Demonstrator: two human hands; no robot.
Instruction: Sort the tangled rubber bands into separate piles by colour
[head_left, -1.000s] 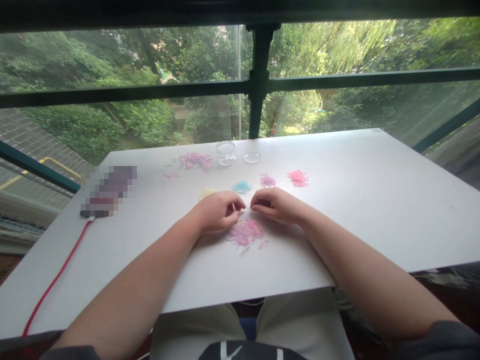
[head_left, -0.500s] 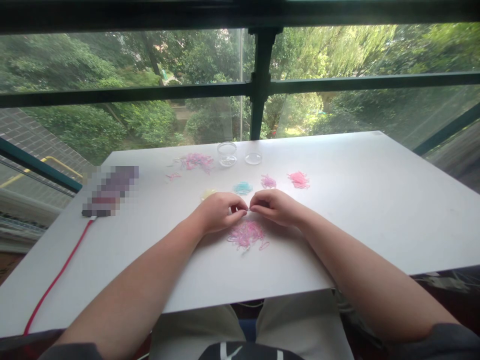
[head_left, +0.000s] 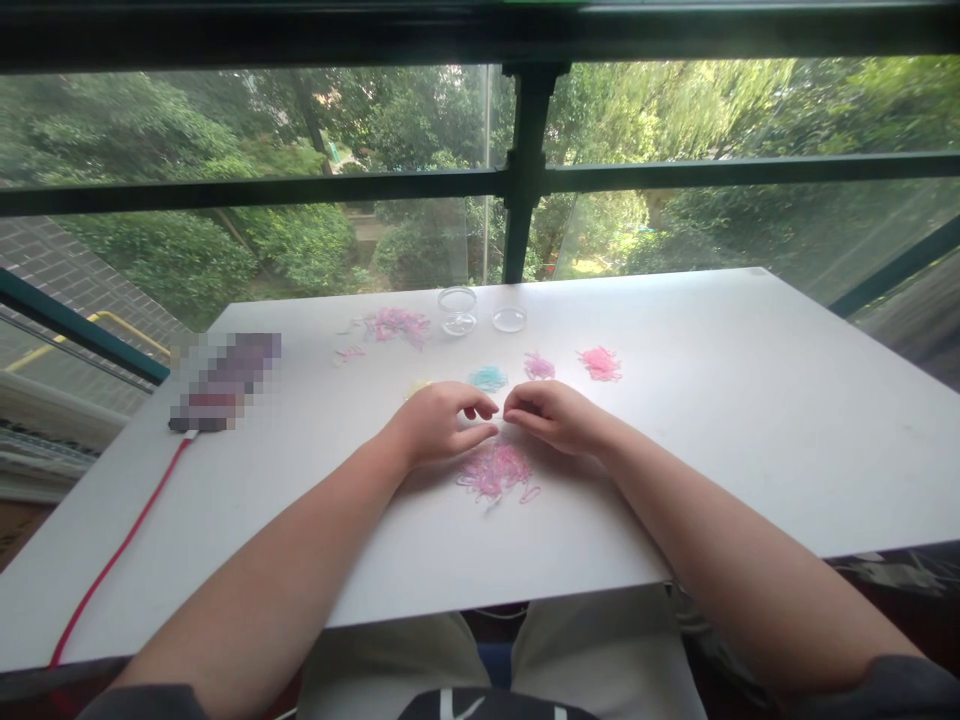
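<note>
My left hand [head_left: 439,420] hovers over the white table, its thumb and fingertips a little apart. Facing it almost tip to tip, my right hand [head_left: 555,415] is closed in a pinch; a tiny pale bit shows at its fingertips, too small to name. Just below both hands lies a mixed heap of small pink and pale rubber bands [head_left: 495,472]. Beyond the fingers are a turquoise pile of bands [head_left: 488,378], a purple pile [head_left: 539,366] and a bright pink pile [head_left: 599,364]. A yellow pile [head_left: 417,386] is partly hidden behind my left hand.
Another mixed pile of bands [head_left: 396,326] lies at the back left, beside a clear round container [head_left: 457,313] and a clear shallow lid or dish [head_left: 509,319]. On the table's [head_left: 750,420] left is a blurred-out device [head_left: 225,385] with a red cable [head_left: 120,550]. Windows stand behind.
My left thumb and fingers have parted from their pinch. My right hand stays pinched in nearly the same place. The view has shifted slightly.
</note>
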